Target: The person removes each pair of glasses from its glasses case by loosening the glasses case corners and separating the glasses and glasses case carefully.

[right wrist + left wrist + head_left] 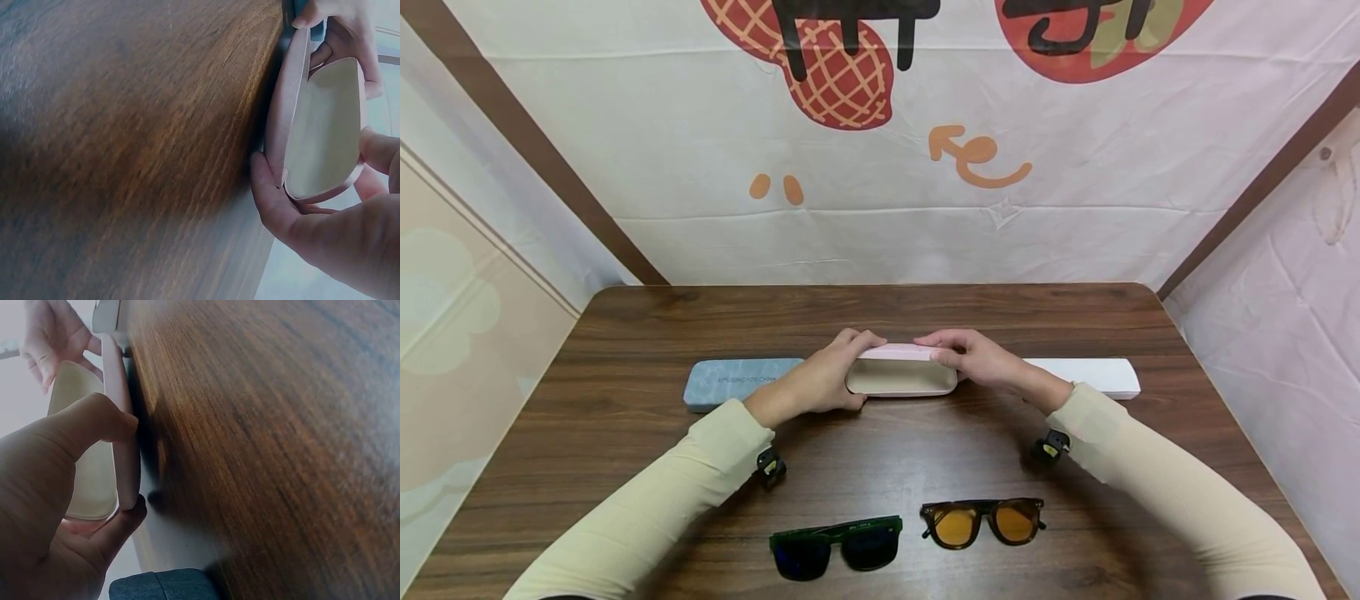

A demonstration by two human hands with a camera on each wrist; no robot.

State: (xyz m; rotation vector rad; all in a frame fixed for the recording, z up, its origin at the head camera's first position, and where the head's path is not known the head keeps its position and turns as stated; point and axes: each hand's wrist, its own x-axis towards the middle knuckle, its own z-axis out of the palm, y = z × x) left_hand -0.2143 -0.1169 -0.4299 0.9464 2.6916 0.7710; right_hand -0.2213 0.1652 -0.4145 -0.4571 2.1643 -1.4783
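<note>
A pink glasses case with a cream lining stands with its lid raised near the table's middle, its inside facing me. At its left end my left hand grips it, thumb low at the front and fingers behind. My right hand holds the right end, thumb against the upper lid edge and fingers round the back. The right wrist view shows the cream interior with nothing in it. A blue glasses case lies left of the left hand, a white case behind the right wrist.
In front lie green-framed sunglasses with dark lenses, at centre left, and dark-framed glasses with orange lenses to their right. The wooden table ends at a white printed cloth behind. Cameras are strapped at both wrists.
</note>
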